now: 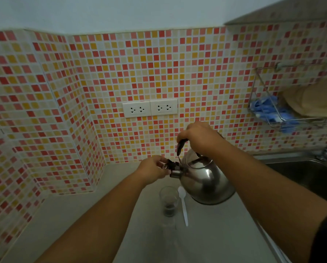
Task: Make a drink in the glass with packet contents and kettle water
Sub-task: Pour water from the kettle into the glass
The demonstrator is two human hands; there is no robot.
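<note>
Forearms fill the near edge of our view, both bare, the right one ending in a dark sleeve (324, 238) cut off at the frame's corner. On the grey counter (83, 215) just beyond stands the glass (169, 200), upright, with a dark layer at its bottom; we cannot tell whether that is powder or liquid. A white plastic spoon (183, 205) lies just beside it on the right, its bowl pointing away from us and partly tucked under the kettle's shadow.

Farther on, our left hand (152, 170) pinches the black cap at the spout of the steel kettle (206, 179), fingertips closed on it; the spout itself is mostly hidden by that grip. Our right hand (200, 138) is wrapped shut around the kettle's dark handle, covering most of it. The kettle tilts toward the left, its base seemingly off the counter, though blur makes this uncertain.

Behind, two white sockets (150, 108) sit in the mosaic tile wall (121, 63). At right, a sink (301, 171) and a wire rack (291, 103) holding something blue are cropped by the frame.
</note>
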